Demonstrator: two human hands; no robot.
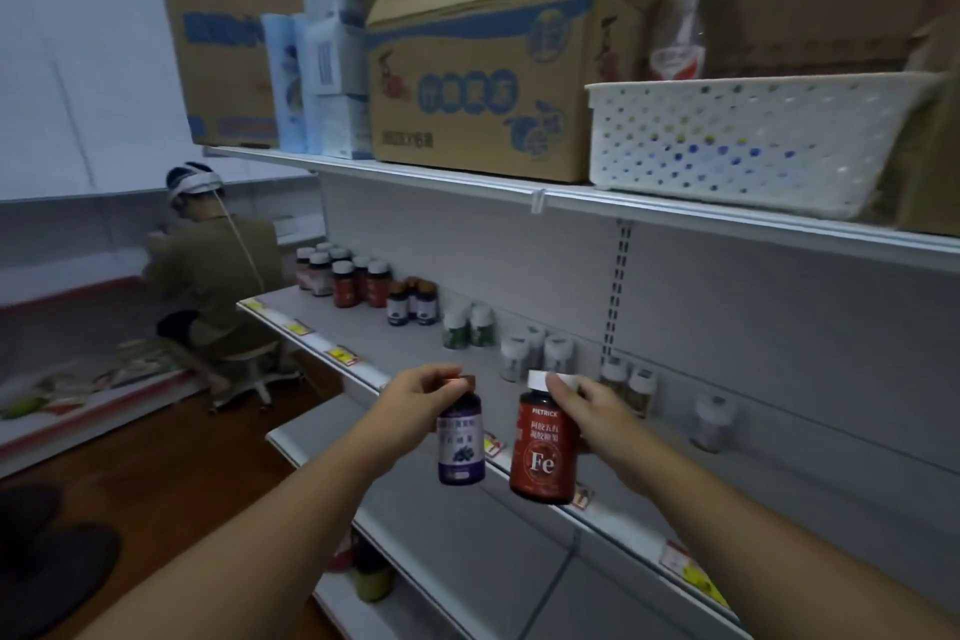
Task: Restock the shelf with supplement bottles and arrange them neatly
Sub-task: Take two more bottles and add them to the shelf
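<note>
**A shop aisle with retail shelving**

A shop is shown. Long white metal shelves (519, 379) are mounted on slotted uprights (618, 291), as used in stores. Yellow and red price tags (344, 355) are clipped along the shelf edges. Supplement bottles (358, 278) are grouped by kind in short rows on the middle shelf. Stock is kept on the top shelf: printed cardboard cartons (478, 68), wrapped packs (332, 42) and a white perforated basket (748, 140). Further shelving (78, 224) is seen along the far wall, where a second person (218, 276) is seated on a stool with goods laid out beside them.
</note>
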